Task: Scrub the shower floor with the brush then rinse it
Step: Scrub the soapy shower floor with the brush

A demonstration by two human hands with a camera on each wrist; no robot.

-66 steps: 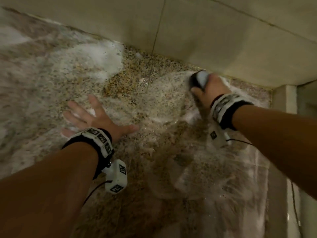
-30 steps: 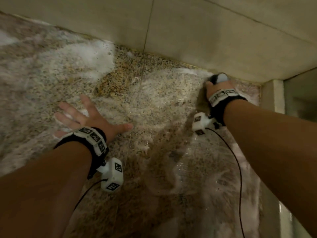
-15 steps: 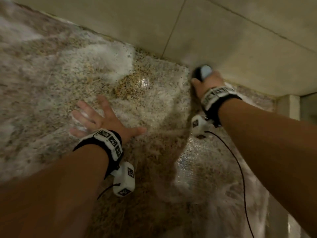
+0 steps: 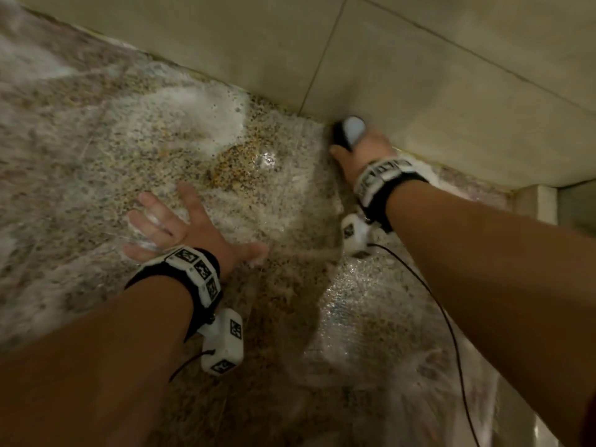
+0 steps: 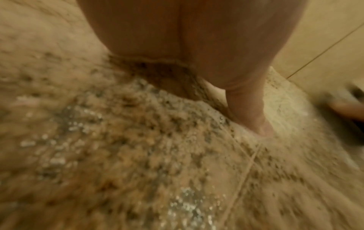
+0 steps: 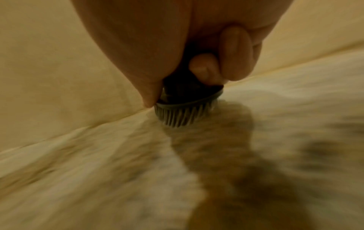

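The speckled stone shower floor (image 4: 96, 130) is wet and covered in white foam (image 4: 193, 114). My right hand (image 4: 361, 153) grips a dark scrub brush (image 4: 350, 130) with a pale blue top, held against the floor where it meets the tiled wall. In the right wrist view the fingers (image 6: 202, 70) curl round the dark handle, and the grey bristle head (image 6: 185, 113) presses on the floor at the wall joint. My left hand (image 4: 180, 227) lies flat on the soapy floor with fingers spread; its thumb (image 5: 250, 112) touches the wet stone.
A beige tiled wall (image 4: 419, 75) runs along the far edge of the floor. A low pale step or post (image 4: 541, 201) stands at the right corner. A black cable (image 4: 445, 317) trails from the right wrist over the foamy floor (image 4: 371, 317).
My right hand has worked the brush back and forth along the wall joint, now further left than a second ago. The left hand stays planted on the floor.
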